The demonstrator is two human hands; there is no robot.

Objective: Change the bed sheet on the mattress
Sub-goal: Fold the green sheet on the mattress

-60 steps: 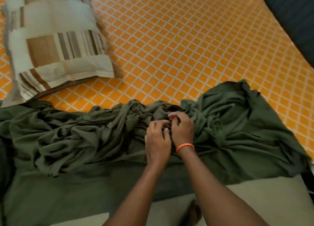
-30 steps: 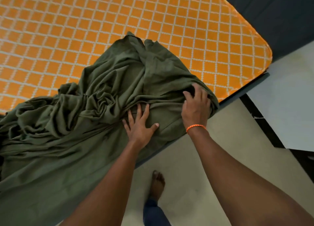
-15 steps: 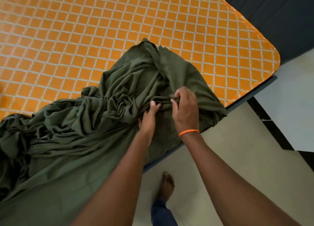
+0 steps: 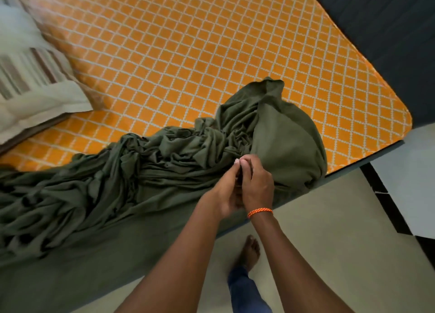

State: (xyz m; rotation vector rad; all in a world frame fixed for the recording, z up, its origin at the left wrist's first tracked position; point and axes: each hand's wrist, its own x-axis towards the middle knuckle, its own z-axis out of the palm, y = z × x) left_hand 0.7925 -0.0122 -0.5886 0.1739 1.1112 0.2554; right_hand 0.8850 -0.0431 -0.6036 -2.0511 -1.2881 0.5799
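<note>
Orange mattress [image 4: 188, 60] | green sheet [image 4: 141, 176] bunched along near edge | both hands' fingers [image 4: 244, 164] pinching it

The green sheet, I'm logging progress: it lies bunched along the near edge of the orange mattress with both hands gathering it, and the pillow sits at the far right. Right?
Not quite. The head view shows the striped pillow at the far left. The rest holds: green sheet bunched on the orange mattress, left hand and right hand gathering it.
</note>
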